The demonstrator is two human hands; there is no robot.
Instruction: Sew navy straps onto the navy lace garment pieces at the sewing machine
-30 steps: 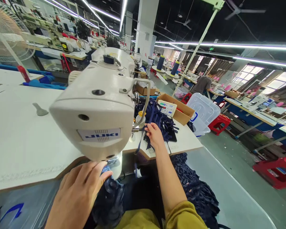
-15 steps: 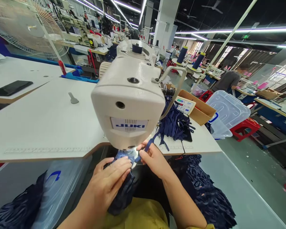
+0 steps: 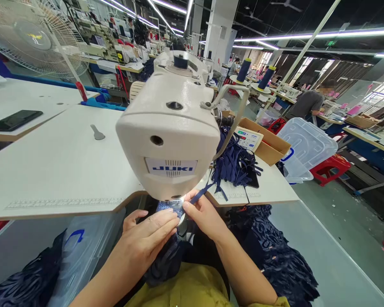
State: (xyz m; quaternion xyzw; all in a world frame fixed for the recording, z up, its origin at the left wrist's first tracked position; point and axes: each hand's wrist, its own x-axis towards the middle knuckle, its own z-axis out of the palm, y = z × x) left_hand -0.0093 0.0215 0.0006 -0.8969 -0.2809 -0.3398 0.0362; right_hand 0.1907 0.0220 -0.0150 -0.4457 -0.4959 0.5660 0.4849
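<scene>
Under the head of a white JUKI sewing machine (image 3: 168, 132), a piece of navy lace fabric (image 3: 167, 206) lies in the lit sewing area and drapes down toward my lap. My left hand (image 3: 150, 236) rests flat on this fabric, fingers stretched out, thumb apart. Close to its right, my right hand (image 3: 206, 215) pinches a narrow navy strap (image 3: 201, 194) between thumb and fingers, beside the needle area. The strap runs up right toward a heap of navy straps (image 3: 232, 164) on the table. The needle and presser foot are hidden behind the machine head.
A control panel (image 3: 248, 138) and a cardboard box (image 3: 272, 147) stand behind the strap heap. Piles of navy lace (image 3: 275, 251) lie lower right and lower left. A small grey metal piece (image 3: 97, 133) and a phone (image 3: 14, 120) lie left. A person (image 3: 307, 104) sits far right.
The strap at my right hand has gone from a bend over the fingers to a straighter, lower line. My right fingertips have shifted slightly left. My left hand stays on the fabric.
</scene>
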